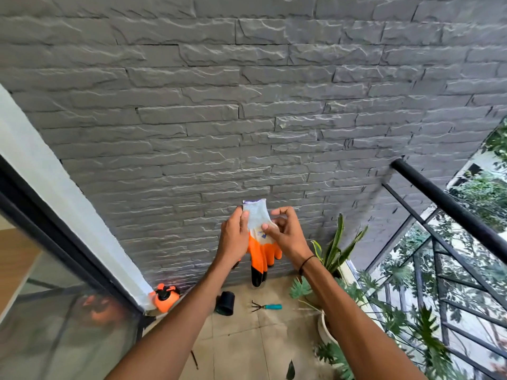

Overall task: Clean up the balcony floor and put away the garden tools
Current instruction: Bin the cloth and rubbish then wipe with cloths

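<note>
Both hands hold up a garden glove (260, 242) in front of the grey wall: white knit cuff on top, orange palm, black fingertips hanging down. My left hand (233, 237) grips the cuff's left edge. My right hand (285, 234) pinches the cuff's right side. On the tiled floor (247, 338) below lie a small hand rake with a teal handle (267, 307) and a black pot on its side (225, 303). An orange spray bottle (165, 296) stands in the corner by the door frame.
A grey stone-pattern wall (247, 105) fills the view ahead. A glass sliding door (55, 311) is at the left. Potted plants (337, 256) line the right side beside a black metal railing (444, 204). A twig (194, 359) and a leaf (290, 370) lie on the tiles.
</note>
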